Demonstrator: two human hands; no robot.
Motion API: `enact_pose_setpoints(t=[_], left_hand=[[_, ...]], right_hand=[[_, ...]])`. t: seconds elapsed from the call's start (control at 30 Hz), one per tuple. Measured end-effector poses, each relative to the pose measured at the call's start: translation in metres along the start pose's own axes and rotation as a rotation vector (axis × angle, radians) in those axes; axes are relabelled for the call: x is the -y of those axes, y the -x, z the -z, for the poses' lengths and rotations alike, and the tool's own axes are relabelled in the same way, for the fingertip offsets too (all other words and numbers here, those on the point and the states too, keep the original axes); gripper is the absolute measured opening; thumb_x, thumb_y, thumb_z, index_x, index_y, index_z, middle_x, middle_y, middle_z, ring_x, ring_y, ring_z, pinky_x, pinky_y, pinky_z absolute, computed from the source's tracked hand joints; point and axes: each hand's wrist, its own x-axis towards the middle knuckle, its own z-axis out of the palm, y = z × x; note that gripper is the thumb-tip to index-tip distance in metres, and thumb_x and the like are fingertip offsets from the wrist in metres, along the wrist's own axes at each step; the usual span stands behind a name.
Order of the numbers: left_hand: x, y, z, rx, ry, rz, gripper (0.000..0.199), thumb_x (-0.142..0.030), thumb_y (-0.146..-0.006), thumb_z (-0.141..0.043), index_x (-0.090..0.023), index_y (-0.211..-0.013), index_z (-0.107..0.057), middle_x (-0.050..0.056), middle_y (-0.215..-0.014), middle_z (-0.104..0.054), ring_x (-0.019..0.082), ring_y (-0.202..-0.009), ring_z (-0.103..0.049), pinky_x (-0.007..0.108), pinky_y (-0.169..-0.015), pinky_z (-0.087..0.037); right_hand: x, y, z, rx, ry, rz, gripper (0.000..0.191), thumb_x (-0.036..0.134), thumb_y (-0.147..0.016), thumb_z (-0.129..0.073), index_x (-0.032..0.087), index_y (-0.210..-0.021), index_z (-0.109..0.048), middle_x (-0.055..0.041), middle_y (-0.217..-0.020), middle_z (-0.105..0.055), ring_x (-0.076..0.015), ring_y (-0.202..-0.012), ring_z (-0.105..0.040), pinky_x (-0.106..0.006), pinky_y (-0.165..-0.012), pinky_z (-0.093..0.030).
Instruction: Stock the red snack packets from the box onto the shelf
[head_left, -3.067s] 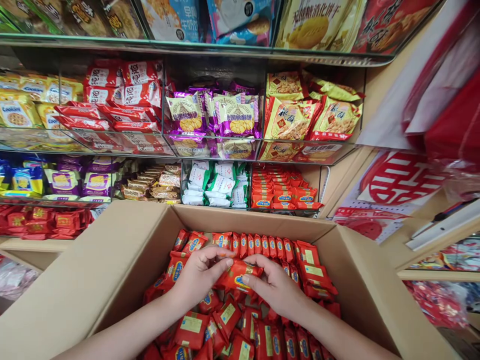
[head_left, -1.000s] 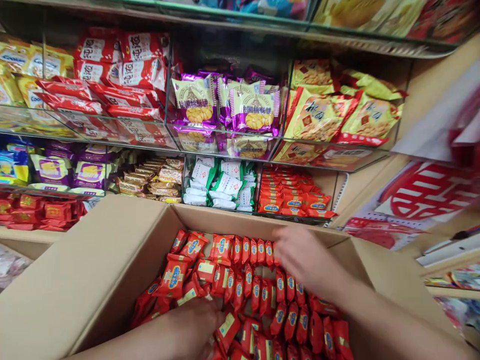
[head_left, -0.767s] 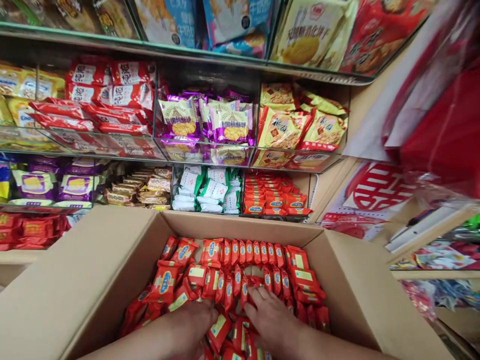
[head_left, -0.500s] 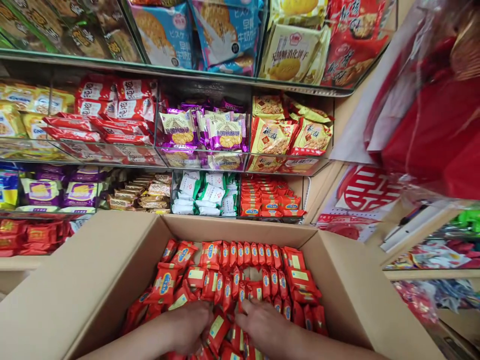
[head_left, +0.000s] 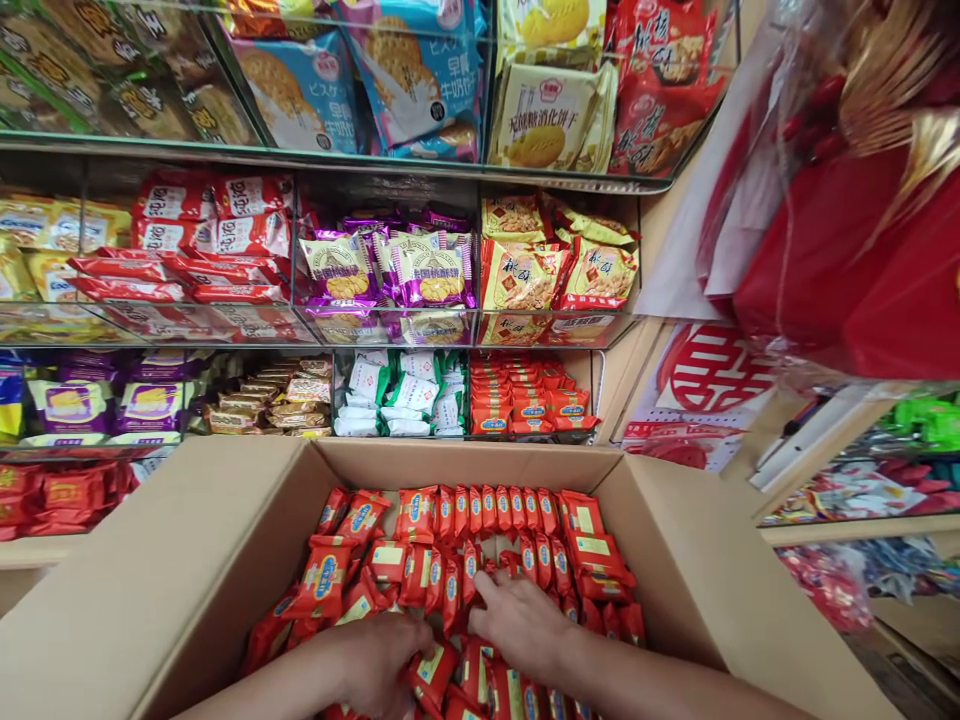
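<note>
A large open cardboard box (head_left: 465,462) holds many red snack packets (head_left: 427,512), most standing in rows. Both of my hands reach down into it. Low in the box, my left hand (head_left: 386,660) has its fingers curled against a red packet (head_left: 433,676) with a pale label; its fingertips are partly hidden. To its right, my right hand (head_left: 517,620) is bent over the packets in the middle, thumb and fingers touching them. What its fingers hold, if anything, is hidden beneath the hand.
Behind the box rise glass-fronted shelves (head_left: 375,160) with bagged biscuits. The lowest row has white-green packets (head_left: 412,390) and matching red packets (head_left: 529,405). Red wrapped items (head_left: 847,240) hang at the upper right. Box flaps (head_left: 127,560) spread to both sides.
The view has shifted slightly, moving the shelves left in the picture. My right hand has moved a little up over the packets, while my left hand stays near the same packet.
</note>
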Motion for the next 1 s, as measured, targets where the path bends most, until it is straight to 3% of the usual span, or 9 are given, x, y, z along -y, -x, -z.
enact_pose_setpoints(t=[0.17,0.27,0.37,0.47,0.6,0.67,0.73,0.83,1.0], left_hand=[[0.006,-0.005,0.006,-0.255,0.311,-0.040,0.037,-0.039,-0.069,-0.056,-0.022,-0.101,-0.060,0.006,-0.090,-0.063,0.023,-0.080,-0.057,0.031,-0.070,-0.043],[0.000,-0.007,0.014,-0.350,0.745,-0.054,0.053,-0.049,-0.074,-0.052,-0.022,-0.120,-0.047,0.007,-0.103,-0.060,0.021,-0.091,-0.055,0.029,-0.076,-0.042],[-0.007,-0.006,0.018,-0.240,1.195,-0.030,0.063,-0.051,-0.071,-0.056,-0.025,-0.126,-0.037,0.007,-0.101,-0.059,0.019,-0.085,-0.057,0.029,-0.068,-0.044],[-0.012,-0.005,0.018,-0.139,1.440,-0.059,0.045,-0.043,-0.067,-0.066,-0.019,-0.102,-0.053,0.001,-0.080,-0.059,0.012,-0.065,-0.057,0.023,-0.057,-0.044],[-0.020,-0.005,0.023,-0.358,1.551,-0.161,0.032,-0.031,-0.064,-0.071,-0.015,-0.084,-0.052,-0.005,-0.067,-0.054,0.005,-0.051,-0.051,0.015,-0.046,-0.042],[-0.026,-0.003,0.027,-0.477,1.599,-0.193,0.033,-0.028,-0.064,-0.072,-0.017,-0.084,-0.049,-0.005,-0.070,-0.055,0.006,-0.054,-0.054,0.017,-0.048,-0.046],[-0.032,0.000,0.031,-0.527,1.639,-0.242,0.034,-0.025,-0.063,-0.072,-0.018,-0.085,-0.047,-0.004,-0.076,-0.058,0.008,-0.062,-0.058,0.022,-0.055,-0.051],[-0.037,0.003,0.034,-0.508,1.661,-0.309,0.037,-0.018,-0.064,-0.072,-0.019,-0.094,-0.050,-0.001,-0.088,-0.061,0.012,-0.075,-0.061,0.027,-0.066,-0.053],[-0.034,0.002,0.034,-0.493,1.644,-0.308,0.030,-0.016,-0.066,-0.070,-0.015,-0.092,-0.056,0.003,-0.093,-0.062,0.013,-0.081,-0.060,0.027,-0.070,-0.052]], right_hand=[[-0.010,0.007,0.022,-0.035,-0.144,0.025,0.013,0.016,-0.078,-0.047,0.020,-0.082,-0.058,-0.0041,-0.086,-0.054,-0.0159,-0.069,-0.055,-0.026,-0.059,-0.044],[-0.012,0.012,0.044,-0.122,-0.367,0.031,0.016,0.014,-0.078,-0.046,0.020,-0.087,-0.057,-0.0031,-0.095,-0.055,-0.0141,-0.078,-0.054,-0.023,-0.067,-0.043],[-0.007,0.016,0.058,-0.228,-0.591,0.112,0.020,0.010,-0.079,-0.044,0.020,-0.089,-0.057,-0.0031,-0.101,-0.055,-0.0122,-0.090,-0.052,-0.021,-0.079,-0.041],[0.002,0.020,0.061,-0.328,-0.795,0.132,0.021,0.009,-0.077,-0.045,0.019,-0.091,-0.056,-0.0043,-0.105,-0.053,-0.0122,-0.096,-0.050,-0.022,-0.086,-0.038],[0.009,0.018,0.054,-0.455,-1.198,-0.044,0.043,0.016,-0.068,-0.059,0.022,-0.109,-0.048,-0.0087,-0.123,-0.042,-0.0192,-0.107,-0.047,-0.031,-0.087,-0.041],[0.009,0.013,0.051,-0.457,-1.497,-0.176,0.056,0.024,-0.068,-0.062,0.024,-0.118,-0.037,-0.0102,-0.122,-0.043,-0.0195,-0.098,-0.053,-0.034,-0.079,-0.046],[0.008,0.006,0.049,-0.448,-1.718,-0.279,0.052,0.029,-0.070,-0.062,0.023,-0.114,-0.036,-0.0071,-0.106,-0.054,-0.0158,-0.078,-0.059,-0.033,-0.070,-0.049],[0.003,0.001,0.050,-0.474,-1.797,-0.339,0.038,0.031,-0.070,-0.064,0.020,-0.100,-0.044,-0.0030,-0.091,-0.060,-0.0136,-0.069,-0.058,-0.029,-0.062,-0.049],[-0.005,0.003,0.055,-0.446,-1.802,-0.342,0.033,0.031,-0.071,-0.063,0.018,-0.096,-0.047,-0.0033,-0.090,-0.062,-0.0130,-0.072,-0.059,-0.025,-0.059,-0.047]])
